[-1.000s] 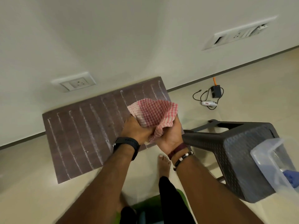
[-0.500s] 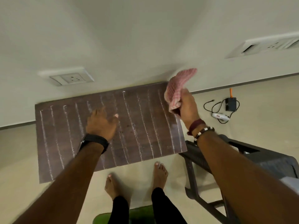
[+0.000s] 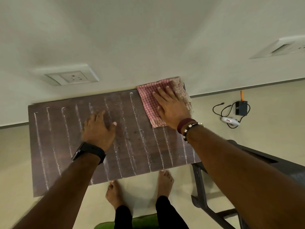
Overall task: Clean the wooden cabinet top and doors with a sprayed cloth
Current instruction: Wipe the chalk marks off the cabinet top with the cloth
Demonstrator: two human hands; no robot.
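The dark wooden cabinet top [image 3: 62,146] lies below me against the wall, crossed by several white streaks. A red-and-white checked cloth [image 3: 148,100] is spread flat on its far right corner. My right hand [image 3: 171,108] presses on the cloth with straight fingers. My left hand [image 3: 99,128] rests flat on the middle of the top with fingers extended, holding nothing. The cabinet doors are hidden under the top.
A dark plastic stool [image 3: 214,187] stands close to the cabinet's right side. On the floor at right lie a black box with a cable [image 3: 241,107] and a small white device [image 3: 230,121]. A wall socket [image 3: 72,77] sits above the cabinet. My bare feet [image 3: 115,194] stand at its front edge.
My right hand has brought the cloth down from the air and spread it flat on the far right corner. My left hand stays resting on the top.
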